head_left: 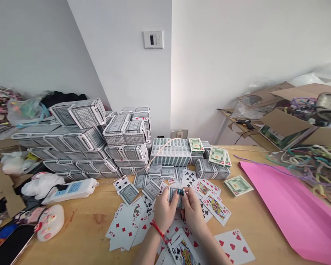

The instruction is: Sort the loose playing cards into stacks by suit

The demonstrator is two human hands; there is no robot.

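Observation:
My left hand [165,208], with a red string bracelet at the wrist, and my right hand [191,209] meet over the table. Between them they hold a small grey-patterned card piece [173,195], thumbs close together on top; the fingers underneath are mostly hidden. Loose playing cards [123,229] lie face up and face down around and beneath my hands. A five of hearts [235,246] rests to the right of my right forearm. Behind my hands are folded card blocks [167,172] in a row.
Tall stacks of card-covered blocks [85,138] stand at the back left. Green card boxes [238,185] sit right of centre. Pink paper [289,209] covers the right side, beside coloured pipe cleaners [317,165]. A power strip [71,190] and phone [12,244] lie left.

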